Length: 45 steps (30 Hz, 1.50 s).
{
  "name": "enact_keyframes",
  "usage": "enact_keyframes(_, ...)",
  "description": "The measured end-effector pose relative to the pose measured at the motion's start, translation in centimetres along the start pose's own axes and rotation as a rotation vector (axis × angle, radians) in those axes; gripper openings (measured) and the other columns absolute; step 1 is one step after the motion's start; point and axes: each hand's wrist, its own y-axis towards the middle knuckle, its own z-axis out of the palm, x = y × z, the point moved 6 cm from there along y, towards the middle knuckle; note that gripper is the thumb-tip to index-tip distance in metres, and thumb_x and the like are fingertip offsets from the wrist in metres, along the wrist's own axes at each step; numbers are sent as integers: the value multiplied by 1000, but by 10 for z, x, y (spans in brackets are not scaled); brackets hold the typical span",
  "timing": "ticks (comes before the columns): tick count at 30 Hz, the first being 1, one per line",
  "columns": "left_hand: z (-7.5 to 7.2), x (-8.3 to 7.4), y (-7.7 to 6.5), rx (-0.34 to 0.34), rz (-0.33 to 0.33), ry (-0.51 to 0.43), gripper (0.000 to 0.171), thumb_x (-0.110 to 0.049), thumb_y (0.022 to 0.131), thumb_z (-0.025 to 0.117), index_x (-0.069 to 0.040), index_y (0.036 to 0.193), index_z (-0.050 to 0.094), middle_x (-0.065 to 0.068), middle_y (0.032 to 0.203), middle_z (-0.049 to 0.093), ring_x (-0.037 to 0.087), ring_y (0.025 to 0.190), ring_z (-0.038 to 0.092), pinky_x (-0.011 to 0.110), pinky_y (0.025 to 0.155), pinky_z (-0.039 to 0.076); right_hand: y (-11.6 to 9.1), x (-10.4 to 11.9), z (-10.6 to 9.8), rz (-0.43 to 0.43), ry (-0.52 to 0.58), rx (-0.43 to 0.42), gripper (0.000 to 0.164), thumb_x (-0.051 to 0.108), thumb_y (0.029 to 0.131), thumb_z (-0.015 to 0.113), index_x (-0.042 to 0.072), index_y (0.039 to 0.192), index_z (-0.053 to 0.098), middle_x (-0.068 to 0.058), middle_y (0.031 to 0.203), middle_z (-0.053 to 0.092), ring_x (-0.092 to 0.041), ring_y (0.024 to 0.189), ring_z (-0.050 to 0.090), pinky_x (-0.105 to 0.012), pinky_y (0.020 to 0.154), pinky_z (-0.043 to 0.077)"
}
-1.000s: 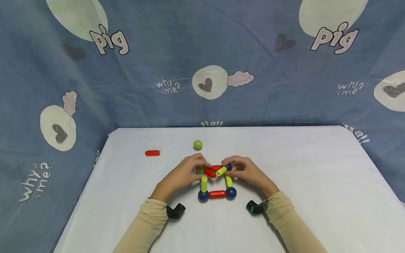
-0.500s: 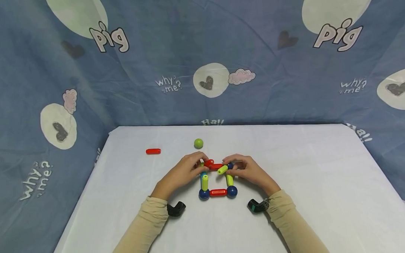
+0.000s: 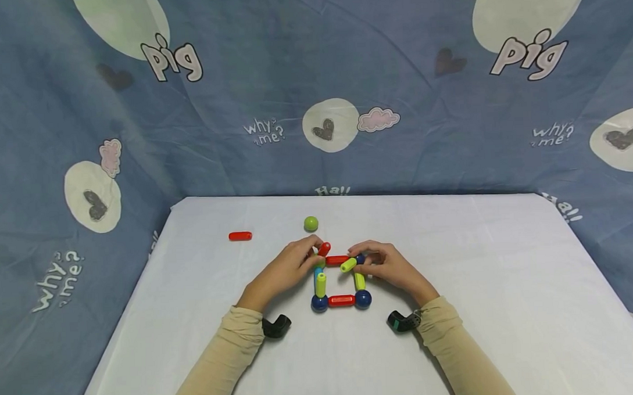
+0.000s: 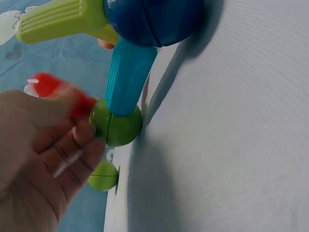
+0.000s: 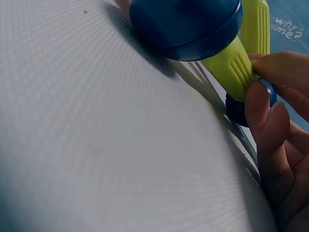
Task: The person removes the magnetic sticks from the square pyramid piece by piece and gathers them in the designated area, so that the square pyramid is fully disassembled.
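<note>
My left hand (image 3: 291, 266) pinches a red rod (image 3: 324, 249) between thumb and fingers at the green ball (image 4: 116, 123), the back left corner of a magnetic-rod frame. The red rod is blurred in the left wrist view. With my right hand (image 3: 384, 264) I grip the blue ball (image 5: 235, 110) at the back right corner, from which a lime rod (image 3: 348, 265) sticks up. Blue balls at the front left (image 3: 319, 303) and front right (image 3: 363, 299) join a red front rod (image 3: 341, 301). Another lime rod (image 3: 321, 284) rises at the front left, beside a light-blue side rod (image 4: 128, 77).
A loose red rod (image 3: 240, 236) lies at the back left of the white table (image 3: 454, 245). A loose green ball (image 3: 311, 224) sits behind the frame. A patterned blue cloth (image 3: 409, 159) hangs behind the table.
The red rod in my left hand has swung from pointing toward the front right to pointing up and back over the green corner ball. My right hand has stayed on its corner.
</note>
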Motion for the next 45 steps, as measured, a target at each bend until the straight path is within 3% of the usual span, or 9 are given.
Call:
enact_keyframes(7,-10,1,-2,-40,-11,-30,24,-24,101,67,-14,122,60,0,104,69,13,94,63,34,88,56,-1,0,-1,12,-5,-8,32,10,93,77,9,124,71,-15,139,63,-9,76,60,-26,60,53)
enact_keyframes(16,-42,18,-18,-143,0,-15,22,-20,91,80,-20,111,69,-5,100,71,14,94,63,35,84,55,-2,0,3,22,8,2,33,11,93,77,8,125,71,-15,138,64,-9,77,60,-25,60,52)
enact_keyframes(23,-73,52,-45,-203,-69,43,21,-19,88,83,-20,106,71,-4,99,69,18,93,59,37,83,50,-2,-1,1,27,-6,-8,32,11,93,77,9,125,71,-15,137,63,-10,78,61,-25,61,53)
enact_keyframes(29,-94,92,-72,-235,-178,70,22,-14,87,83,-15,107,72,6,104,73,22,91,59,31,76,48,-3,-2,-1,21,-1,-7,33,10,93,77,9,125,71,-16,136,64,-9,77,60,-25,61,53)
enact_keyframes(32,-99,110,-84,-236,-237,61,21,-14,88,83,-14,105,72,8,101,72,23,91,59,27,76,48,-4,-2,-1,23,-2,-6,32,10,93,77,9,124,71,-15,136,64,-9,77,60,-25,60,52)
enact_keyframes(36,-100,124,-89,-237,-254,54,20,-14,87,84,-13,104,72,7,94,69,22,89,58,26,76,49,-5,-2,-1,22,-3,-11,33,10,92,77,9,124,71,-15,136,64,-9,77,61,-26,60,53)
enact_keyframes(45,-104,131,-90,-246,-259,79,23,-11,85,85,-8,105,74,9,94,68,22,87,56,24,73,49,-2,0,0,21,-11,-7,33,12,93,77,11,125,71,-14,137,64,-10,79,61,-26,62,53)
